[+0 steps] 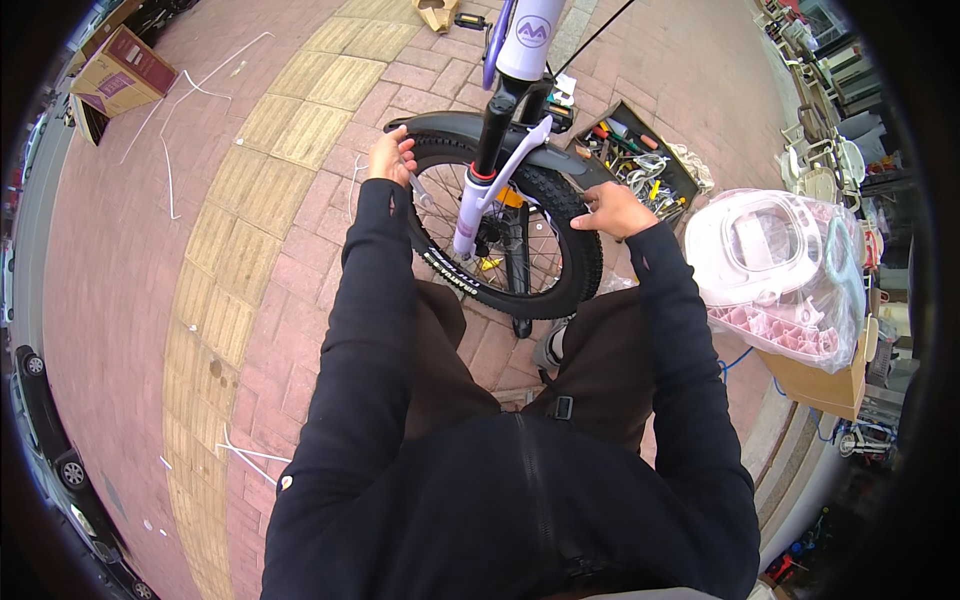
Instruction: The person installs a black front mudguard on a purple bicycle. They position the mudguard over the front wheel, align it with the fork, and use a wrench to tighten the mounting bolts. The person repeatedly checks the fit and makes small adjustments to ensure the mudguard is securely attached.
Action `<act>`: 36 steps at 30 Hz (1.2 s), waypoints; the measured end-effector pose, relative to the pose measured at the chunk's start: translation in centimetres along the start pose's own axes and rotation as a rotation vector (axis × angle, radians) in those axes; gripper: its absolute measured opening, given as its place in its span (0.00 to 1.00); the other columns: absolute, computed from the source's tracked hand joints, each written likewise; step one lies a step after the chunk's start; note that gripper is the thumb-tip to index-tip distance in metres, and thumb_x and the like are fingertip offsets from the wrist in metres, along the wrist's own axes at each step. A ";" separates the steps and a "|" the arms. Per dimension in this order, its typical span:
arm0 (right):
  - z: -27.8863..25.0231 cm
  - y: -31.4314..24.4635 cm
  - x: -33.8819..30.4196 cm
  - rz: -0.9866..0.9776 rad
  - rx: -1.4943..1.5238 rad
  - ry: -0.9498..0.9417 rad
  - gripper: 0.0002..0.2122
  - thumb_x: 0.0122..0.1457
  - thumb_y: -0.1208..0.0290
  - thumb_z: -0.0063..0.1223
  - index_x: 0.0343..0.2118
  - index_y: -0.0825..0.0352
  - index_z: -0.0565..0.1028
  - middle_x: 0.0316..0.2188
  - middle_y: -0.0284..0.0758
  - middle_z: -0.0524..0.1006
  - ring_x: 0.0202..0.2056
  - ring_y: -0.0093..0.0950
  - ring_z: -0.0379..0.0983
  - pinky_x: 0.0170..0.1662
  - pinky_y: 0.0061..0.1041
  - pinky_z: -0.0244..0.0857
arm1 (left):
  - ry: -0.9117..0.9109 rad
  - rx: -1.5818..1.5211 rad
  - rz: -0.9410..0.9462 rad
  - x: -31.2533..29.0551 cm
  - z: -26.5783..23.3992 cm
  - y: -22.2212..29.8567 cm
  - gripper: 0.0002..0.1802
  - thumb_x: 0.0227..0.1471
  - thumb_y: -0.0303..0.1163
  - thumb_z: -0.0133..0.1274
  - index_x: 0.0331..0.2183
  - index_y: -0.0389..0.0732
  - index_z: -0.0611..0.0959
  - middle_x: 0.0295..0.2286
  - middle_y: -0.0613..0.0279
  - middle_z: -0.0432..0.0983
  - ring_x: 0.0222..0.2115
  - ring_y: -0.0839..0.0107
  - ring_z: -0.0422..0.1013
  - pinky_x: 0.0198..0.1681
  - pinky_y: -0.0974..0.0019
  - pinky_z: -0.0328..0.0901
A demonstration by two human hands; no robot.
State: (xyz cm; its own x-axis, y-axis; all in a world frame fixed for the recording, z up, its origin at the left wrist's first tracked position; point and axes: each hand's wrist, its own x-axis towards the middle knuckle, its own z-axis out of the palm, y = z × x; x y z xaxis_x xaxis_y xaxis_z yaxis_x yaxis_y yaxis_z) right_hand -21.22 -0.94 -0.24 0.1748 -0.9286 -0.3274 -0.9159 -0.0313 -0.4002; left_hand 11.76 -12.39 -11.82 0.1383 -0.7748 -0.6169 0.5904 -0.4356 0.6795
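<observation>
Mudguard (448,124) set over front wheel (490,236).
The wheel is seated in the lilac fork (470,215); the mudguard is placed along its far side. The left hand (390,157) is curled near the mudguard's left end, the right hand (617,211) placed at the wheel's right side; whether either grip is closed cannot be told. Fitting appears advanced; final fastening cannot be confirmed.

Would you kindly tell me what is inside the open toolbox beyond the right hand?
The toolbox holds a jumble of metal tools, with a yellow piece among them. The heap covers most of the bottom, so anything lying underneath cannot be seen.
</observation>
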 end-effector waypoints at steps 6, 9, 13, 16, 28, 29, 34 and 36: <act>-3.5 -1.4 2.7 -0.091 0.113 0.110 0.30 0.44 0.55 0.61 0.43 0.78 0.72 0.33 0.48 0.78 0.35 0.35 0.76 0.39 0.27 0.67 | -0.152 0.735 0.822 -1.6 2.2 3.0 0.28 0.34 0.39 0.64 0.40 0.36 0.77 0.30 0.57 0.75 0.33 0.62 0.72 0.38 0.65 0.66; -3.3 -2.5 5.3 -0.199 -0.048 0.020 0.31 0.41 0.49 0.61 0.41 0.75 0.75 0.28 0.49 0.77 0.32 0.40 0.75 0.38 0.31 0.67 | -0.619 1.538 1.069 -2.9 5.3 5.9 0.30 0.32 0.40 0.65 0.41 0.42 0.77 0.35 0.56 0.74 0.37 0.60 0.71 0.41 0.62 0.65; -3.6 -4.0 7.5 -0.193 -0.154 -0.120 0.28 0.41 0.48 0.59 0.34 0.73 0.78 0.29 0.49 0.77 0.33 0.41 0.75 0.39 0.32 0.67 | -0.883 2.024 1.063 -4.5 9.7 6.2 0.37 0.25 0.44 0.67 0.43 0.47 0.77 0.36 0.53 0.74 0.40 0.54 0.70 0.42 0.58 0.66; -3.7 -4.9 7.6 -0.210 -0.122 -0.127 0.28 0.41 0.50 0.61 0.37 0.73 0.76 0.32 0.48 0.77 0.37 0.41 0.75 0.42 0.31 0.67 | -1.099 2.077 1.064 -4.5 11.8 5.5 0.41 0.22 0.45 0.68 0.44 0.47 0.75 0.37 0.52 0.74 0.39 0.54 0.71 0.42 0.59 0.66; -3.4 -7.4 6.4 -0.088 -0.312 -0.064 0.23 0.42 0.55 0.62 0.35 0.70 0.77 0.33 0.46 0.77 0.38 0.39 0.74 0.42 0.32 0.68 | -1.269 2.044 1.173 -1.4 12.6 3.7 0.43 0.20 0.49 0.67 0.44 0.48 0.73 0.33 0.52 0.75 0.36 0.54 0.73 0.40 0.59 0.67; -3.1 -7.3 6.3 -0.096 -0.320 -0.041 0.23 0.42 0.53 0.62 0.34 0.71 0.77 0.32 0.47 0.77 0.37 0.41 0.75 0.42 0.33 0.68 | -1.245 2.071 1.159 -1.6 12.6 3.6 0.42 0.21 0.49 0.67 0.44 0.48 0.73 0.33 0.52 0.75 0.36 0.54 0.73 0.39 0.59 0.67; -3.0 -5.1 6.9 -0.216 -0.139 -0.005 0.24 0.41 0.53 0.61 0.32 0.73 0.77 0.29 0.49 0.77 0.34 0.43 0.75 0.39 0.35 0.68 | -1.258 1.938 1.074 -2.3 12.1 4.5 0.43 0.19 0.45 0.69 0.45 0.47 0.74 0.33 0.53 0.76 0.36 0.56 0.73 0.39 0.59 0.67; -3.0 -3.9 7.5 -0.184 -0.125 -0.093 0.26 0.41 0.53 0.62 0.37 0.72 0.77 0.32 0.49 0.77 0.36 0.41 0.75 0.42 0.32 0.67 | -1.229 2.214 0.749 -1.7 12.1 5.8 0.46 0.19 0.39 0.71 0.47 0.45 0.72 0.38 0.51 0.75 0.40 0.55 0.71 0.42 0.59 0.65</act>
State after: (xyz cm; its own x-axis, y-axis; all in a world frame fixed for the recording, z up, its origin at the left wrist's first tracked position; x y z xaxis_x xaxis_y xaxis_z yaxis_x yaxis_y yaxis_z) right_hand -17.43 -8.89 1.39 0.3702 -0.8652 -0.3382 -0.9020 -0.2478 -0.3536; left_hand 5.30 -19.14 -2.01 -0.8238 -0.3899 -0.4116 -0.5209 0.8071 0.2779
